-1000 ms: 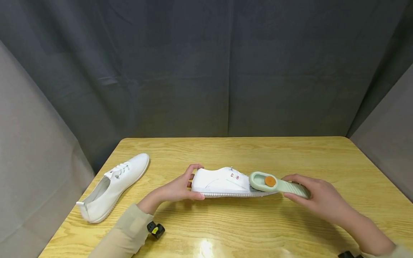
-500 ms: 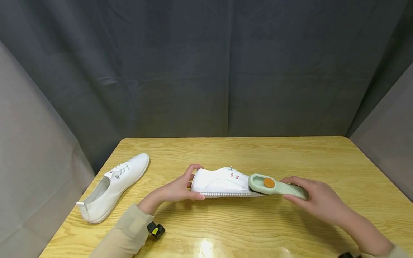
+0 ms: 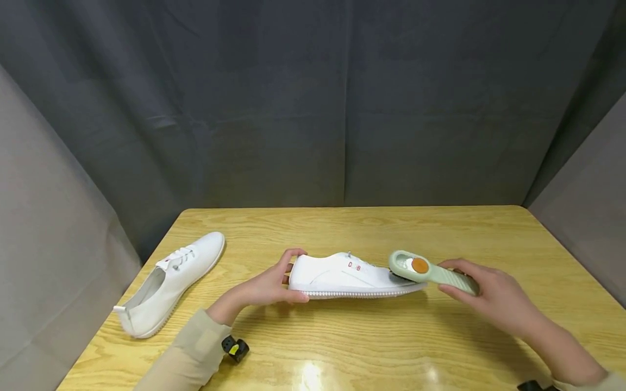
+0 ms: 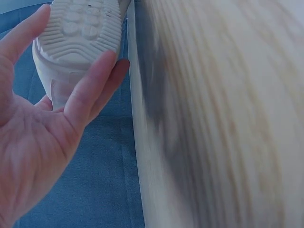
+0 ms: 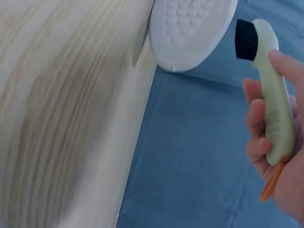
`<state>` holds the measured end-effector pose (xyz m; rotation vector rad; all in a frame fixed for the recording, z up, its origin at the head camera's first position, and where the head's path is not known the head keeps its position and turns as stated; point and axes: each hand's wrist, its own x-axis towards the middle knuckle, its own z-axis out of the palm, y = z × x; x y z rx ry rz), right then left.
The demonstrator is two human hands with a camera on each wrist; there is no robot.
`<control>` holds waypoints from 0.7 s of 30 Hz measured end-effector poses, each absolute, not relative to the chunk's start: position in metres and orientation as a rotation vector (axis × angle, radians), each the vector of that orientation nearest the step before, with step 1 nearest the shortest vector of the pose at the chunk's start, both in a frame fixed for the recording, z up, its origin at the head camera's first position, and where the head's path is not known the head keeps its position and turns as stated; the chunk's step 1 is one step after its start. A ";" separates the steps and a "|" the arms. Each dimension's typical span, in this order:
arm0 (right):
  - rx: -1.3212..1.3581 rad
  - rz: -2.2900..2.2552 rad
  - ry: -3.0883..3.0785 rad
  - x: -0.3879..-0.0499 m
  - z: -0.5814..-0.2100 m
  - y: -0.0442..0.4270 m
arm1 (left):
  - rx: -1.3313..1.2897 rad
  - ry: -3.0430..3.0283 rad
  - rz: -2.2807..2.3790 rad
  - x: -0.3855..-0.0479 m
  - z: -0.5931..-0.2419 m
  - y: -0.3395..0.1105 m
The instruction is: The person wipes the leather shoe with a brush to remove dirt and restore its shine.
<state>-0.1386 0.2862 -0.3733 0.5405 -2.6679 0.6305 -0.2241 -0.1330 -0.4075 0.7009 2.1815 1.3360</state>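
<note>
Two hands in play: my left hand [image 3: 268,285] grips white shoe [image 3: 337,276] by heel, long axis running left to right, toe rightward. Right hand [image 3: 496,296] nearer toe, fingers wrapped round green brush [image 3: 432,273]; bristles [image 5: 246,40] leftward of fingers, at toe; contact I cannot tell.

Up over the worktop [image 3: 293,228], a white shoe [image 3: 337,278], toe rightward, and close by that toe, a pale-green brush [image 3: 433,273], bristles down!
</note>
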 end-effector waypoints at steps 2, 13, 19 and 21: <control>0.607 0.653 -2.631 -0.136 -0.373 0.280 | 0.706 2.178 1.336 -0.224 -0.407 -0.133; 0.807 0.682 -2.605 -0.128 -0.372 0.262 | 0.696 2.181 1.339 -0.223 -0.407 -0.133; 0.678 0.660 -2.688 -0.131 -0.373 0.277 | 0.696 2.161 1.347 -0.223 -0.407 -0.133; 0.610 0.652 -2.735 -0.135 -0.373 0.284 | 0.693 2.161 1.348 -0.223 -0.406 -0.133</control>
